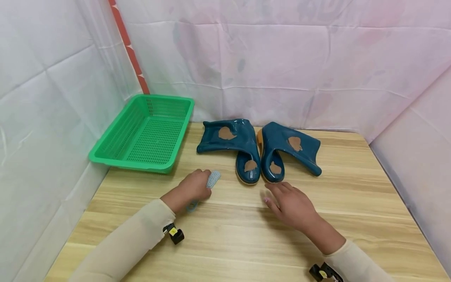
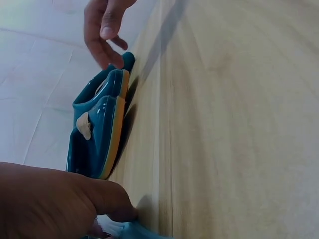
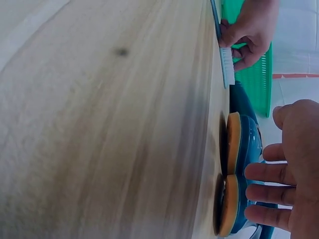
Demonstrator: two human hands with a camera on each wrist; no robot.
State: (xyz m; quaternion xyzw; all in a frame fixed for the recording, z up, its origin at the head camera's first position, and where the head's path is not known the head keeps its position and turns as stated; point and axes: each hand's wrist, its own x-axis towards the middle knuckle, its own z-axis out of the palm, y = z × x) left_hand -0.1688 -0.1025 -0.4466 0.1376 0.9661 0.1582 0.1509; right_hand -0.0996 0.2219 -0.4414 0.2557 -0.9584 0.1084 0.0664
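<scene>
I see the left hand (image 1: 192, 187) with fingers curled around a light-blue scrub brush (image 1: 213, 179), bristles up, at the desk (image 1: 225, 243), left of 2 teal rubber boots (image 1: 243, 137). I read the right hand (image 1: 293, 205) as released, fingers extended near the boots' toes.

Left sleeve (image 1: 130, 239): long, plain beige, fairly close-fitting, lightly creased, ending at the wrist. Right sleeve (image 1: 357, 261): same beige, lower part cut off by the picture's edge. At the left cuff, a small black device (image 1: 177, 236), blocky, rounded at its outer end, yellow patch on top. At the right cuff, a similar black unit (image 1: 316, 272), yellow mark too, partly cropped. Left hand (image 1: 193, 186) and right hand (image 1: 292, 207): bare.
</scene>
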